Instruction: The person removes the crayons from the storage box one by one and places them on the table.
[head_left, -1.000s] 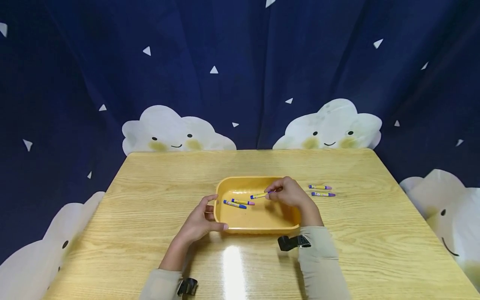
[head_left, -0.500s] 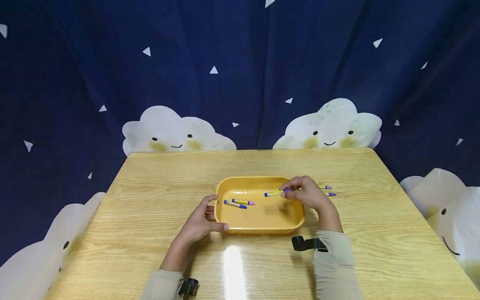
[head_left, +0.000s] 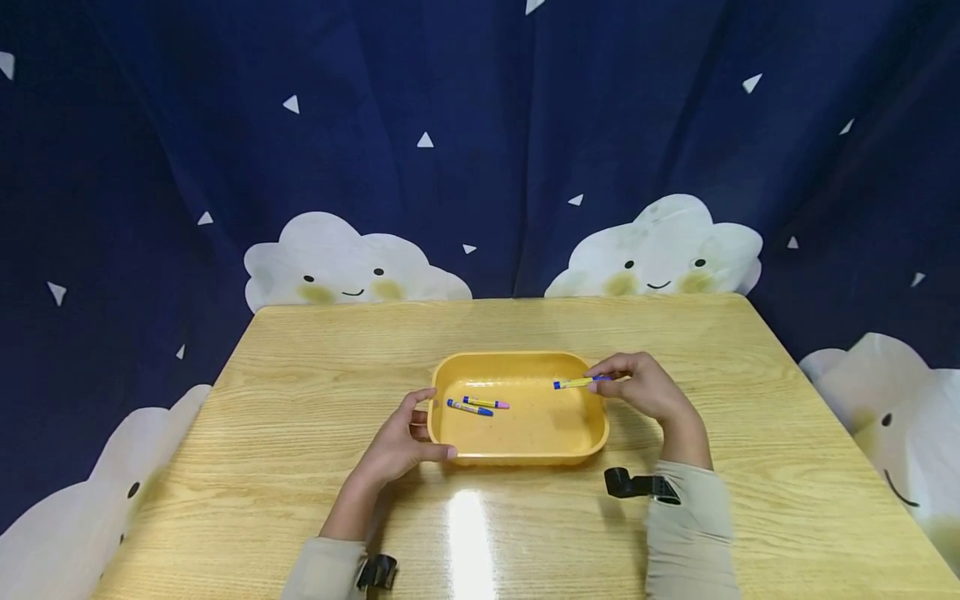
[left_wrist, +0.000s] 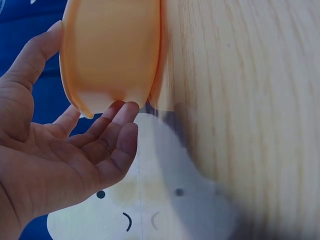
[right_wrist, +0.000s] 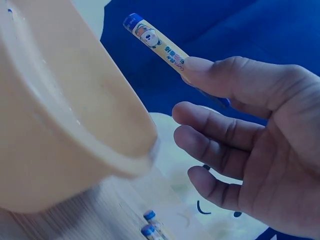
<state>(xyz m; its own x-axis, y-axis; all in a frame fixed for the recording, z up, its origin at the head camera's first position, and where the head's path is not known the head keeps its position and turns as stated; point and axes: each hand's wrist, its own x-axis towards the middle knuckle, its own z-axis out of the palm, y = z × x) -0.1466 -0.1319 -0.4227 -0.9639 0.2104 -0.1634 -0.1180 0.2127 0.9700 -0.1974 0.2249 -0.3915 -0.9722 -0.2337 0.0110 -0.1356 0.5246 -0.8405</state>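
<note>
From the right grip (head_left: 651, 390) a yellow-wrapped crayon (head_left: 573, 383) juts leftward

At centre, yellow is being shared by tray (head_left: 517, 429) and blue-ended crayon (head_left: 573, 383); above, white-triangled navy curtain (head_left: 480, 83) is being seen.

Head camera looked forward and down over the table (head_left: 337, 350); wrist cameras looked from close in; all shared the tray (head_left: 540, 429).

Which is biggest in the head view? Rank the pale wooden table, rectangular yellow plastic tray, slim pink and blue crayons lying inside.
Wooden table
Yellow tray
Pink crayon, blue crayon: too alike to rank
</note>
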